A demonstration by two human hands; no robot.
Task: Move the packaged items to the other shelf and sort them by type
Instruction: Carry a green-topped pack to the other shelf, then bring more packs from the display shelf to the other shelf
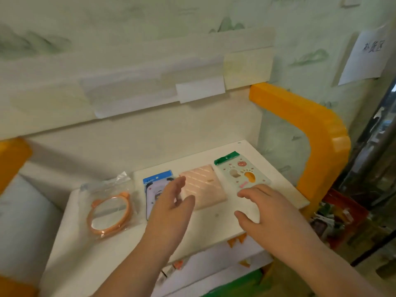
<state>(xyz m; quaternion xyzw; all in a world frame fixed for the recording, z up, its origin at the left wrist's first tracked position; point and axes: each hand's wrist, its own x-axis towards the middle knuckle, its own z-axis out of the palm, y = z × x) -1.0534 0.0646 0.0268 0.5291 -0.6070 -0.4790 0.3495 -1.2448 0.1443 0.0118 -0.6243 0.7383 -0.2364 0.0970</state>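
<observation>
White laminate is making up the shelf (214,230) that is carrying everything, with an orange plastic frame (317,133) curving round its right end. On the wall beyond the right end a sheet of paper (364,58) is hanging with handwritten characters on it, too blurred for me to read.

Four packaged items are lying in a row toward the back edge. Nearest the left end, an orange-rimmed round mirror (110,213) is sitting in a crinkled clear bag. Next is a blue-topped pack (155,185), its print mostly hidden; then a pink striped pack (205,185) with a small label I cannot make out; and nearest the right end, a green-topped pack (242,174) showing paw prints and a cartoon animal face.

Both hands are hovering spread wide and gripping nothing. The left hand (171,202) is hanging over the blue-topped pack, its fingertips (181,181) reaching the left edge of the pink one. The right hand (270,209) is sitting just in front of the green-topped pack, fingers (248,191) at its near edge; whether they are touching it I cannot tell.
</observation>
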